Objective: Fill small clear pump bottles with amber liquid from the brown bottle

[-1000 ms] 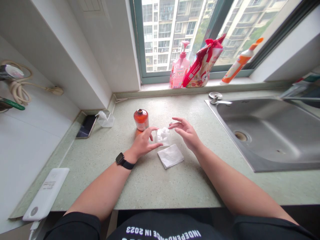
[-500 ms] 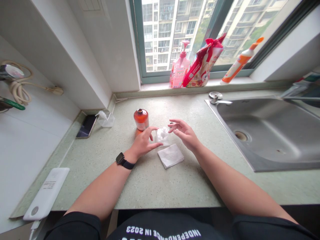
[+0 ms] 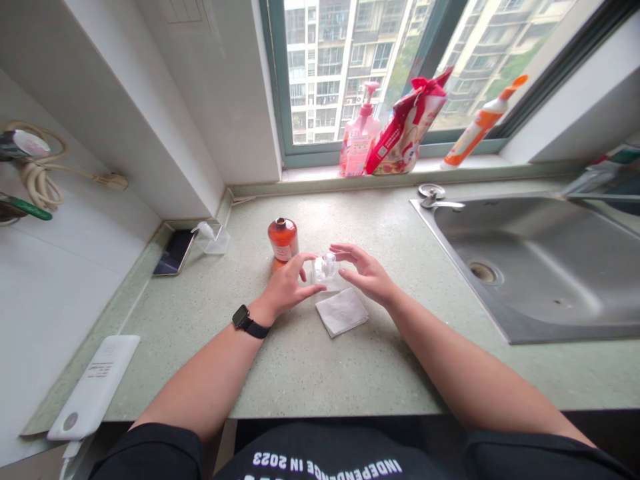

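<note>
Clear plastic forms the small bag [image 3: 326,271] of white cotton held upright at the centre of the green speckled worktop [image 3: 310,360]. The left hand [image 3: 286,287], a black watch [image 3: 245,320] on its wrist, pinches the bag's left edge between thumb and forefinger, a closed grip on the bag. The right hand [image 3: 364,272] meets the bag from 3 o'clock with fingers loosely spread, fingertips at the bag's top; whether they clasp it or only touch it cannot be told.

A folded white tissue [image 3: 343,311] lies flat on the worktop just beside the bag at 5 o'clock. An uncapped orange bottle [image 3: 283,239] stands near the bag at 10 o'clock. A dark phone [image 3: 173,252] and a clear wrapper [image 3: 213,238] lie farther off at 9 o'clock, near the wall. A white power bank [image 3: 93,389] rests at 8 o'clock by the worktop's edge. The steel sink [image 3: 540,267] lies at 3 o'clock. On the window sill at 12 o'clock stand a pink pump bottle [image 3: 358,137], a red pouch [image 3: 406,127] and an orange-capped bottle [image 3: 483,123].
</note>
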`<action>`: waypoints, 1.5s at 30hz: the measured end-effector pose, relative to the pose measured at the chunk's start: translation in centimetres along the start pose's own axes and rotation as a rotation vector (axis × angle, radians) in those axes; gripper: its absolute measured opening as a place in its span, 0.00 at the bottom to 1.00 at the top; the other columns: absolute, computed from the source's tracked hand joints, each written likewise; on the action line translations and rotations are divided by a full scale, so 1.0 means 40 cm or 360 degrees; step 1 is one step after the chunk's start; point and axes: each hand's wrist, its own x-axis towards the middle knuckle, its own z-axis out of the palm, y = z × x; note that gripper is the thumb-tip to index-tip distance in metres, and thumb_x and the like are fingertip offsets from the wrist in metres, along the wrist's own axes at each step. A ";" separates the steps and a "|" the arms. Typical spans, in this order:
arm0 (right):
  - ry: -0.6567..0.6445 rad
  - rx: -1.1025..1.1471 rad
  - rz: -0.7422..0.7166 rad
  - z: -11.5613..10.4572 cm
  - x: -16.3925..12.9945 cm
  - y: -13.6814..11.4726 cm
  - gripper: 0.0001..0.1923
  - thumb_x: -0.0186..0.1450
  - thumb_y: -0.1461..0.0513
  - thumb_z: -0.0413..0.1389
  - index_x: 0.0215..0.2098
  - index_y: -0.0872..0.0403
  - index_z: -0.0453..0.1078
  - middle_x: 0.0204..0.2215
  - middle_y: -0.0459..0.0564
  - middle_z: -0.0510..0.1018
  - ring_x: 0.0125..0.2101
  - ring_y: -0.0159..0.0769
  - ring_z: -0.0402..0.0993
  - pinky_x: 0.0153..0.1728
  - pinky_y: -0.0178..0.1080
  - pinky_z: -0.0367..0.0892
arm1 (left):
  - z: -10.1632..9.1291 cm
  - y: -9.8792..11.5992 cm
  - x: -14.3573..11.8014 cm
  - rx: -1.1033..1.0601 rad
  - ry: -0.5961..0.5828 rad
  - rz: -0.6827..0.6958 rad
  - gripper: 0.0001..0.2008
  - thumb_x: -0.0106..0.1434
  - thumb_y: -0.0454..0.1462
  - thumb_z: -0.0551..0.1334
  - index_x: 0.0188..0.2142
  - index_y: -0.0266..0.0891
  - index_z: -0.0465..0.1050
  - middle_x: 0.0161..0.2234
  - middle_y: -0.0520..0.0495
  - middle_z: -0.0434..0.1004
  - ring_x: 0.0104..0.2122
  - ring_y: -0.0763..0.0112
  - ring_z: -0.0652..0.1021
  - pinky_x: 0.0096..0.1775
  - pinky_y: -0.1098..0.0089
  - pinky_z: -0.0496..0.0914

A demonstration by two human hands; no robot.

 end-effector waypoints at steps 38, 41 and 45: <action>0.0645 -0.0168 -0.0233 -0.039 0.008 0.001 0.17 0.74 0.52 0.57 0.59 0.44 0.73 0.56 0.53 0.82 0.61 0.50 0.76 0.68 0.61 0.65 | -0.135 0.105 -0.005 -0.0010 0.0821 0.0368 0.36 0.63 0.57 0.75 0.61 0.46 0.67 0.51 0.45 0.76 0.36 0.71 0.78 0.38 0.67 0.77; 0.0716 -0.0471 -0.0160 -0.073 0.025 0.057 0.17 0.71 0.53 0.57 0.55 0.47 0.75 0.52 0.55 0.83 0.57 0.52 0.78 0.64 0.62 0.68 | -0.230 0.094 -0.012 0.0030 0.1097 0.0325 0.37 0.62 0.56 0.76 0.62 0.49 0.66 0.55 0.44 0.75 0.40 0.69 0.79 0.39 0.68 0.77; 0.0558 -0.0824 0.0005 -0.099 0.040 0.123 0.18 0.68 0.54 0.53 0.52 0.50 0.77 0.51 0.57 0.84 0.55 0.51 0.79 0.61 0.59 0.71 | -0.340 0.027 -0.072 0.0202 0.1324 0.0104 0.37 0.60 0.55 0.77 0.60 0.45 0.66 0.55 0.43 0.76 0.39 0.69 0.81 0.42 0.66 0.79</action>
